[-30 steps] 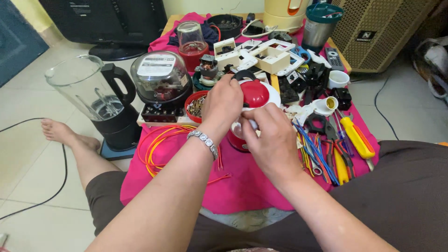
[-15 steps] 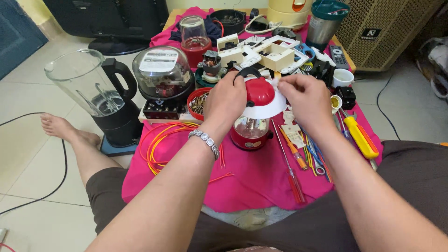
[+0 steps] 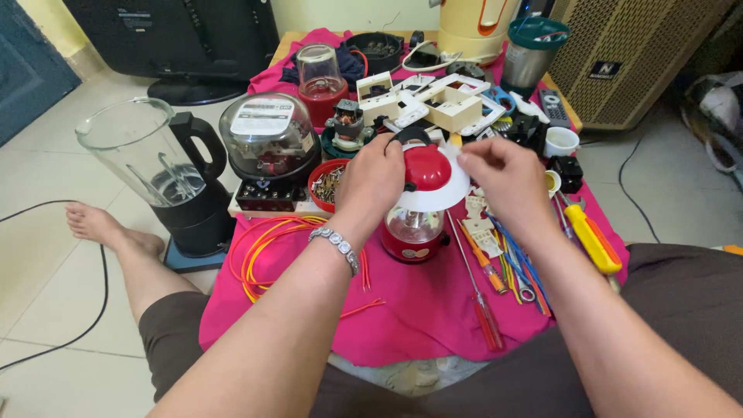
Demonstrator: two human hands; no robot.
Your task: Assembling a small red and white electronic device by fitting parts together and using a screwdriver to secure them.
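A small red lantern [image 3: 414, 224] with a clear globe, a white shade and a red cap stands upright on the pink cloth [image 3: 418, 310]. My left hand [image 3: 371, 182] rests on its left side, fingers curled over the shade and cap. My right hand [image 3: 503, 174] hovers at the right edge of the white shade, fingertips pinched at the rim. Both hands sit above the middle of the low table.
A blender jug [image 3: 155, 174] stands on the floor at left, next to a glass-domed electric meter [image 3: 267, 147]. Orange wires [image 3: 263, 248], screwdrivers [image 3: 476, 286], a yellow-handled tool [image 3: 592, 240], white switch frames [image 3: 441, 101] and a small bowl of screws [image 3: 329, 182] crowd the cloth.
My right hand has come off the lantern's front and moved up and right to the shade's rim. The lantern's globe and base are now exposed.
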